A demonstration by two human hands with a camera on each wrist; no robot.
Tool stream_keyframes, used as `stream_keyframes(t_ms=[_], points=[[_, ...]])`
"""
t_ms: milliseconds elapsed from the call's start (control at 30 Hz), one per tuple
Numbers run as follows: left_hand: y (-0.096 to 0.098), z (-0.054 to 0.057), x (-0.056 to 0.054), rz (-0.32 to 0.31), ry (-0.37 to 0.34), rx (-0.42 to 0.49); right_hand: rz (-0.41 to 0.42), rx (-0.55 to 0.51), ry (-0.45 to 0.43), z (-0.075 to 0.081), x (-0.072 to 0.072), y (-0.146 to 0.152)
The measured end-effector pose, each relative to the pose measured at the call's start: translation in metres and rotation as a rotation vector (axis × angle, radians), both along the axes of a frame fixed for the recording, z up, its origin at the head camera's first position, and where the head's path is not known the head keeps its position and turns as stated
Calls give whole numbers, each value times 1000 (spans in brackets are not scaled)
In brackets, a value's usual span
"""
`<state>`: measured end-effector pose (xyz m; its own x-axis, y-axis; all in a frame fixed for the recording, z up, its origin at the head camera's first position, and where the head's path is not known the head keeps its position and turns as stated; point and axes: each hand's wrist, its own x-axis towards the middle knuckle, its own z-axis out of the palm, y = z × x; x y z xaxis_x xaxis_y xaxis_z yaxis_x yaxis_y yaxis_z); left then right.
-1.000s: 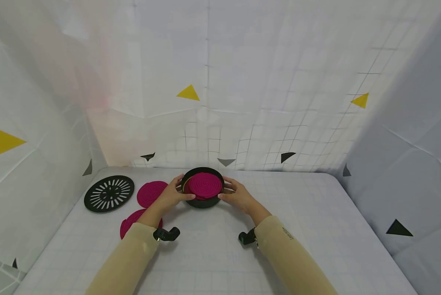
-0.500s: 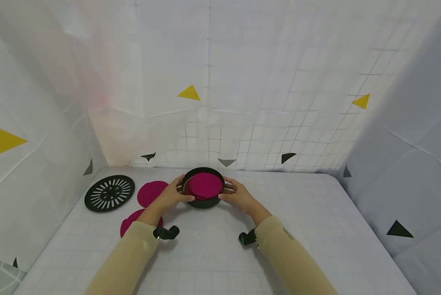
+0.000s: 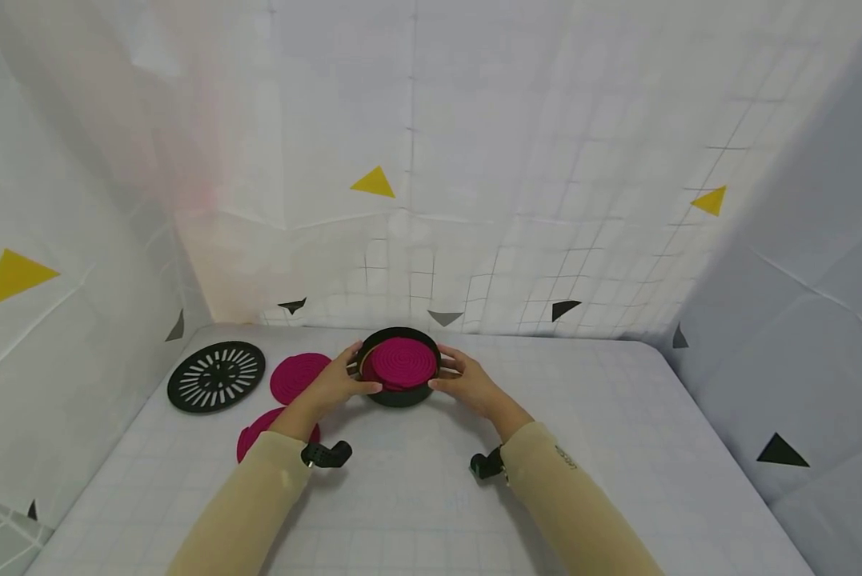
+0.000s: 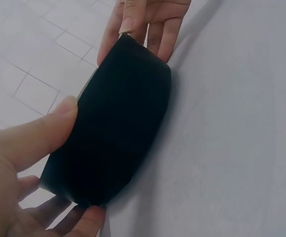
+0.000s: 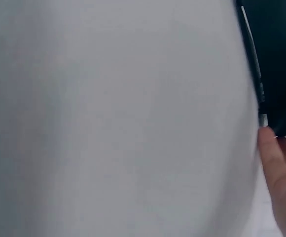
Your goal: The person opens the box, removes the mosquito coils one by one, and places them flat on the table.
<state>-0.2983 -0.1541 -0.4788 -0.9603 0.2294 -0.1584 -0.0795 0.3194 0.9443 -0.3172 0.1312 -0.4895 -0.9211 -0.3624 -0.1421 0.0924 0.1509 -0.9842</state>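
A round black holder sits at the back middle of the table. Magenta coasters with a spiral pattern are stacked in it. My left hand grips the holder's left side, thumb toward the front. Opposite it, my right hand grips the right side the same way. From the left wrist, the holder's dark wall shows tilted between both hands. In the right wrist view only part of the holder and some fingers appear.
Left of the holder, a magenta coaster lies flat, and more magenta is partly hidden under my left forearm. A black slotted disc lies at the table's far left. White sheets enclose the table.
The head view has shifted very slightly. Both hands keep the same hold on the holder, and nothing on the table has visibly moved.
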Motion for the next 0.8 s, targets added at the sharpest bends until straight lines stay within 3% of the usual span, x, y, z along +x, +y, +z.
stream_keyframes(t_ms=[367,600,800], points=[[1,-4,-1,28,-17,-23,14,301,131,19,-3,2],[1,-5,-3,32,-24,-4,0,488,260,47,0,-5],[0,-2,-2,23,-14,-15,10,528,308,62,-3,-17]])
